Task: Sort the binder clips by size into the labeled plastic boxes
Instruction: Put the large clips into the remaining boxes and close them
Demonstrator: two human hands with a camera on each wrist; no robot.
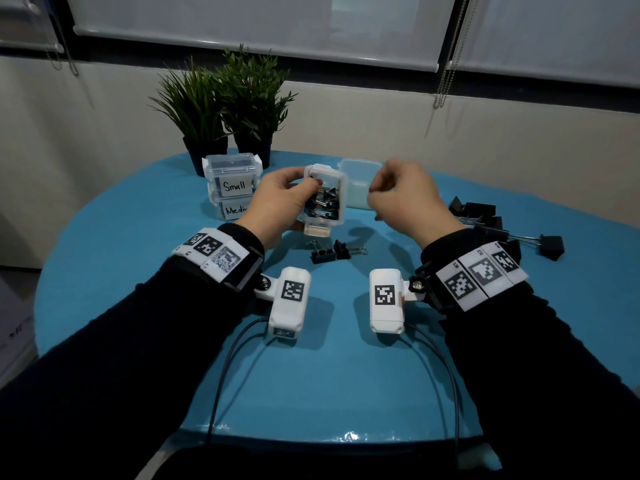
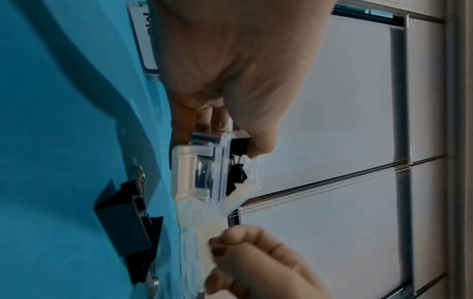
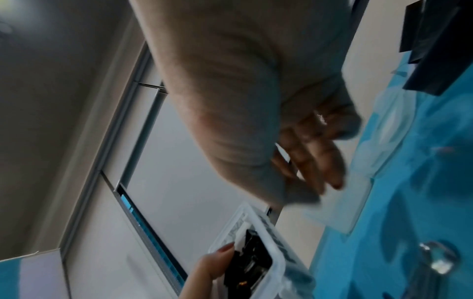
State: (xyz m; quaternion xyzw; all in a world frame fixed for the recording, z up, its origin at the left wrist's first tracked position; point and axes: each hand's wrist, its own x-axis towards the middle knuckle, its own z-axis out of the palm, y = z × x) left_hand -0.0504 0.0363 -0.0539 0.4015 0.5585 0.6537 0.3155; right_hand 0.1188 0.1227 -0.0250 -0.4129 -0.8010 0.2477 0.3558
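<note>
While loose binder clips (image 1: 337, 251) lie at frame centre on the surface (image 1: 138, 244), keep the open box (image 1: 325, 199) level. Left hand (image 1: 277, 206) grips it, thumb inside. Right hand (image 1: 405, 199) hovers beside it, fingers curled, contents unclear. Small box (image 1: 231, 178) sits upper left.

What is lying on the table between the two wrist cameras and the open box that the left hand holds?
Two small black clips lie there side by side on the blue table, below the open box held by the left hand; the head view shows it.
</note>
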